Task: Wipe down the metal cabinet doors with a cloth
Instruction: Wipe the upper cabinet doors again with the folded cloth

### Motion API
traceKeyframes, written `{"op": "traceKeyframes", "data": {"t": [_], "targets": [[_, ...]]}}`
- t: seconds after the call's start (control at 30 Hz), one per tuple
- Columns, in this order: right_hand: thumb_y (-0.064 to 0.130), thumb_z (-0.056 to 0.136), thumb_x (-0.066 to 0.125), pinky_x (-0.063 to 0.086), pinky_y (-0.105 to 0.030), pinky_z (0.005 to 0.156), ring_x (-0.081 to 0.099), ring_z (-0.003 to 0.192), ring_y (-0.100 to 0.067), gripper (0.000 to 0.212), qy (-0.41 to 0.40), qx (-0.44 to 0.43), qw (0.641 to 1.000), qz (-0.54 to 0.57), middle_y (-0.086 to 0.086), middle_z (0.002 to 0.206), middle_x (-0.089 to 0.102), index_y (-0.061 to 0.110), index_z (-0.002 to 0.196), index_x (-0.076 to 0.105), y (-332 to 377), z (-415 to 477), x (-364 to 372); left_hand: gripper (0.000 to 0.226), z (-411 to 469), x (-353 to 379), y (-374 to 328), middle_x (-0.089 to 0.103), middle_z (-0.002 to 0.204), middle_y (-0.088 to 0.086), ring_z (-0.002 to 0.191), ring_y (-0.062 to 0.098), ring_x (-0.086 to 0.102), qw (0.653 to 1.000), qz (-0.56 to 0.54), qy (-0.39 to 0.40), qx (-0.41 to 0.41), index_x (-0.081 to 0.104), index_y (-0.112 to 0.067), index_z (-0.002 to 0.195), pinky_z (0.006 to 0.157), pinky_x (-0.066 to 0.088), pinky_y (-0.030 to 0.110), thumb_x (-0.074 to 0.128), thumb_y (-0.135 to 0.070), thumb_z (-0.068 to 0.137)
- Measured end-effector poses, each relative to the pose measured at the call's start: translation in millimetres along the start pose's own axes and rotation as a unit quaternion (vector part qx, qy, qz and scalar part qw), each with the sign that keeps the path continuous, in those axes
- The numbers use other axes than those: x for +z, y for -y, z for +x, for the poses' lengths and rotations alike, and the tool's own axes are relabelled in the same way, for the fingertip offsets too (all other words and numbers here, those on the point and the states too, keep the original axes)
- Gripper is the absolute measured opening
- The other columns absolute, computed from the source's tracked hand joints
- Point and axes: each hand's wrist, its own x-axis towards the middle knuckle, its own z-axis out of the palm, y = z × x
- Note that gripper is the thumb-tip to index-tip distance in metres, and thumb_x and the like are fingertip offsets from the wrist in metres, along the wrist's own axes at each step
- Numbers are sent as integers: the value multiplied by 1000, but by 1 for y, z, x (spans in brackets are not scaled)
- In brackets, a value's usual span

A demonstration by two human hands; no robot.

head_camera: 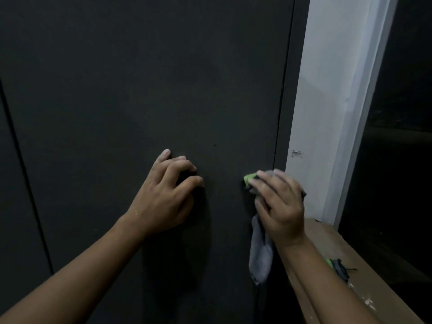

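Note:
The dark metal cabinet door (145, 90) fills most of the view. My right hand (279, 204) lies over a grey cloth (260, 253) with a green edge and presses it against the door near the door's right edge. The fingers are spread and fairly straight, and a grey tail of the cloth hangs down below the hand. My left hand (167, 195) holds nothing. Its bent fingers rest by their tips on the door, a little to the left of the cloth.
A vertical seam (23, 160) runs down the cabinet at the far left. A white wall pillar (327, 113) stands right of the cabinet. Below it is a brown ledge (364, 277) with a small dark and green object (340, 268) on it.

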Motion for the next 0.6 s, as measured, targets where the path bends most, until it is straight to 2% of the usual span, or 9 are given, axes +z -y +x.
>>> {"op": "traceKeyframes", "data": {"t": [0.13, 0.3, 0.37, 0.47, 0.53, 0.6], "targets": [[-1, 90, 64, 45, -50, 105, 59, 121, -37, 36, -54, -7, 998, 18, -11, 126, 68, 9, 123, 71, 10, 61, 11, 32, -5, -12, 14, 54, 122, 16, 123, 35, 48, 998, 14, 50, 19, 66, -13, 114, 123, 18, 48, 53, -25, 87], [2, 85, 60, 39, -57, 108, 50, 126, -39, 42, -53, 46, 996, 52, -14, 129, 64, 7, 126, 69, 69, 102, 42, 38, -8, -43, 40, 49, 124, 17, 117, 35, 44, 998, 32, 39, -27, 69, -7, 112, 122, 14, 36, 49, -25, 85], [11, 83, 59, 35, -59, 112, 45, 131, -39, 49, -12, 13, 999, 45, -14, 136, 60, 8, 132, 65, 98, 99, 54, 37, -10, -55, 53, 50, 126, 18, 118, 37, 43, 998, 28, 27, -58, 68, -7, 114, 119, 22, 41, 49, -23, 85], [23, 84, 57, 26, -54, 119, 39, 139, -36, 56, 64, -72, 995, 34, -9, 144, 56, 13, 139, 60, 131, 76, 74, 41, -13, -75, 73, 50, 133, 19, 120, 39, 41, 989, 21, 4, -145, 65, -9, 122, 104, 39, 50, 47, -20, 87], [25, 88, 55, 26, -49, 120, 40, 139, -34, 53, 110, -130, 985, 28, -5, 145, 55, 16, 140, 59, 149, 54, 86, 44, -17, -87, 85, 47, 139, 18, 123, 39, 40, 983, 21, -1, -180, 62, -11, 129, 95, 44, 52, 47, -16, 87], [21, 95, 51, 28, -47, 120, 44, 138, -31, 43, 142, -201, 969, 36, -3, 142, 57, 18, 137, 61, 167, 31, 99, 48, -24, -96, 95, 42, 145, 18, 126, 40, 38, 984, 29, 18, -176, 57, -13, 136, 94, 46, 53, 55, -8, 88]]}}
